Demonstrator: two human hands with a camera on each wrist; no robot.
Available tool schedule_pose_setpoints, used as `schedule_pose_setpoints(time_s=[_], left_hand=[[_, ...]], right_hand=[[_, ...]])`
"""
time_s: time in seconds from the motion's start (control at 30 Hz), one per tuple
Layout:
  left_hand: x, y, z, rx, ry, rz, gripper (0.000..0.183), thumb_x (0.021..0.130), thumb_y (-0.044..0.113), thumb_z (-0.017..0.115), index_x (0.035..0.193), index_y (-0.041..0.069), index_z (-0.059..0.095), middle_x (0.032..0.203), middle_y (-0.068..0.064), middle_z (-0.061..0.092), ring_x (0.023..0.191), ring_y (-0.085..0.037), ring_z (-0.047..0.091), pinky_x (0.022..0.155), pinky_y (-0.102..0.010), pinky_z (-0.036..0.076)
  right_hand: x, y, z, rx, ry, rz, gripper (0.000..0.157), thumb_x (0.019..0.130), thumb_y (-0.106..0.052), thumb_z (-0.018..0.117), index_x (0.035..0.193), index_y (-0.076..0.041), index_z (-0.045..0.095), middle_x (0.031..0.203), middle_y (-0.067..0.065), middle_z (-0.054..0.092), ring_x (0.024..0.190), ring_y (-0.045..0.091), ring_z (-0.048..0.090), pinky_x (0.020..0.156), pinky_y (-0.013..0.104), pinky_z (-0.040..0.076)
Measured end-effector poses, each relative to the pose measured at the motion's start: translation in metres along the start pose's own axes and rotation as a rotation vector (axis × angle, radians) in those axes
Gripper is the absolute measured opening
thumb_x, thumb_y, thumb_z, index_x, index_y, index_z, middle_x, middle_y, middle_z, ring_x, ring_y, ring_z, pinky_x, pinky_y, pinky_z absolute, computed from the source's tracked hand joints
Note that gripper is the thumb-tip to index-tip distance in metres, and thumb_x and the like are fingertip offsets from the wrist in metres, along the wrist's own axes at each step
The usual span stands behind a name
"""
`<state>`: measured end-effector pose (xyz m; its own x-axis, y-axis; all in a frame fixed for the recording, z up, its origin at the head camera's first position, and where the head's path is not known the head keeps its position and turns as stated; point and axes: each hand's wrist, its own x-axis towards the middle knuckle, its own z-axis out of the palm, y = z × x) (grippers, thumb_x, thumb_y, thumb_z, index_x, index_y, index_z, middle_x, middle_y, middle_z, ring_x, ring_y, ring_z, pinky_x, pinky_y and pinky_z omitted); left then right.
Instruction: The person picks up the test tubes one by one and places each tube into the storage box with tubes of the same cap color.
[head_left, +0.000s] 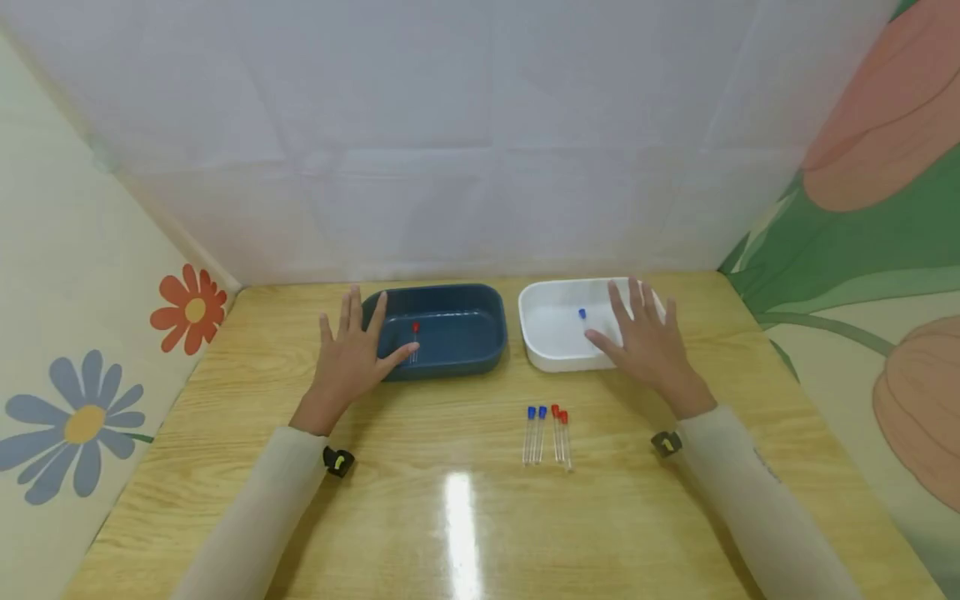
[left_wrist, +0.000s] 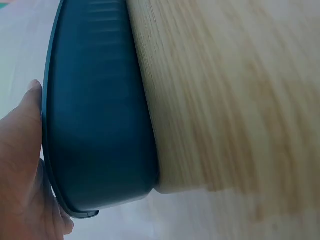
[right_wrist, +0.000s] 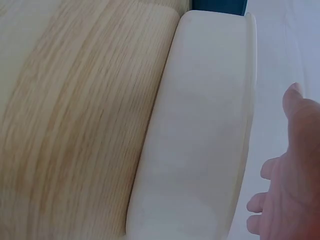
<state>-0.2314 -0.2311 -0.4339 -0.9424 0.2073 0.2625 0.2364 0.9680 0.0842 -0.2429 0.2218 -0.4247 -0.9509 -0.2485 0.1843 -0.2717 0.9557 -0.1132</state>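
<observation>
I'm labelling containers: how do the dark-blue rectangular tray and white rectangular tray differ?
The dark-blue tray holds a red-capped clear tube; the white tray, a blue-capped tube. The dark-blue tray stands left, the white tray right. Both have rounded corners.

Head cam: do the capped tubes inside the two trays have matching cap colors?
No, a red cap shows in the dark blue tray and a blue cap in the white tray.
</observation>
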Motion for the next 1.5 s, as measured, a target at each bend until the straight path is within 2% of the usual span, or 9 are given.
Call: schedule_pose_setpoints(time_s=[0.13,0.33,0.43,0.57,0.7,0.9,1.13,1.3,1.5], left_hand=[[0.003,-0.003,0.003,-0.018,-0.016,0.015,0.099,0.082,0.076,0.040,0.153,0.017,0.005,0.155,-0.018,-0.013,0.141,-0.028,-0.015,0.107,-0.066,0.004],[0.010,-0.005,0.002,-0.069,-0.026,0.028,0.097,0.085,0.073,0.039,0.152,0.010,0.008,0.154,-0.015,-0.016,0.142,-0.028,-0.014,0.110,-0.060,0.008],[0.012,-0.004,0.001,-0.115,-0.058,0.024,0.097,0.087,0.069,0.041,0.151,0.004,0.007,0.154,-0.013,-0.018,0.141,-0.026,-0.016,0.111,-0.057,0.008],[0.011,-0.005,0.002,-0.143,-0.109,0.017,0.099,0.089,0.068,0.039,0.149,-0.002,0.002,0.154,-0.012,-0.020,0.141,-0.024,-0.017,0.112,-0.054,0.008],[0.009,-0.004,0.003,-0.175,-0.148,-0.006,0.100,0.089,0.069,0.035,0.148,0.000,-0.006,0.152,-0.009,-0.025,0.140,-0.022,-0.020,0.113,-0.052,0.005],[0.010,-0.001,0.003,-0.223,-0.167,-0.030,0.097,0.091,0.065,0.037,0.145,0.005,-0.017,0.150,-0.008,-0.028,0.139,-0.022,-0.022,0.113,-0.051,0.000],[0.011,0.002,0.004,-0.223,-0.181,-0.045,0.098,0.090,0.068,0.033,0.147,0.001,-0.012,0.151,-0.009,-0.025,0.139,-0.020,-0.023,0.113,-0.050,0.000],[0.011,0.002,0.004,-0.222,-0.186,-0.043,0.099,0.090,0.070,0.030,0.148,-0.003,-0.005,0.153,-0.011,-0.022,0.140,-0.023,-0.020,0.114,-0.049,0.000],[0.009,0.002,0.004,-0.226,-0.188,-0.044,0.099,0.090,0.069,0.030,0.148,-0.004,-0.004,0.154,-0.013,-0.017,0.141,-0.025,-0.017,0.114,-0.049,0.000]], right_hand=[[-0.001,-0.001,0.000,0.006,0.003,-0.009,0.088,0.090,-0.071,0.027,0.153,-0.017,-0.001,0.155,0.010,-0.017,0.142,0.032,-0.011,0.105,0.056,-0.018],[-0.004,-0.005,0.000,-0.032,0.005,-0.018,0.090,0.089,-0.071,0.027,0.153,-0.013,0.001,0.156,0.015,-0.010,0.142,0.037,-0.004,0.106,0.058,-0.015],[-0.006,-0.008,0.000,-0.043,0.004,-0.024,0.091,0.089,-0.072,0.027,0.153,-0.014,0.001,0.156,0.018,-0.005,0.142,0.038,-0.002,0.107,0.058,-0.015],[-0.009,-0.011,0.001,-0.058,0.020,-0.041,0.091,0.088,-0.073,0.029,0.153,-0.014,0.004,0.156,0.020,0.002,0.142,0.037,0.001,0.108,0.062,-0.007],[-0.012,-0.015,-0.001,-0.060,0.007,-0.051,0.091,0.088,-0.073,0.029,0.153,-0.014,0.004,0.156,0.018,-0.001,0.142,0.037,0.000,0.108,0.062,-0.004],[-0.020,-0.019,-0.005,-0.058,0.006,-0.069,0.089,0.089,-0.071,0.029,0.153,-0.014,0.005,0.156,0.017,-0.002,0.142,0.036,0.000,0.109,0.061,-0.003],[-0.028,-0.023,-0.003,-0.091,0.018,-0.099,0.089,0.089,-0.072,0.029,0.153,-0.014,0.007,0.156,0.018,0.003,0.143,0.034,0.000,0.111,0.057,-0.003],[-0.032,-0.026,-0.003,-0.072,0.014,-0.125,0.090,0.089,-0.070,0.031,0.153,-0.013,0.005,0.156,0.018,0.002,0.143,0.035,0.002,0.113,0.053,0.001],[-0.037,-0.031,-0.006,-0.009,0.015,-0.179,0.088,0.091,-0.065,0.037,0.153,-0.011,0.004,0.156,0.016,-0.001,0.143,0.035,0.005,0.114,0.051,0.007]])
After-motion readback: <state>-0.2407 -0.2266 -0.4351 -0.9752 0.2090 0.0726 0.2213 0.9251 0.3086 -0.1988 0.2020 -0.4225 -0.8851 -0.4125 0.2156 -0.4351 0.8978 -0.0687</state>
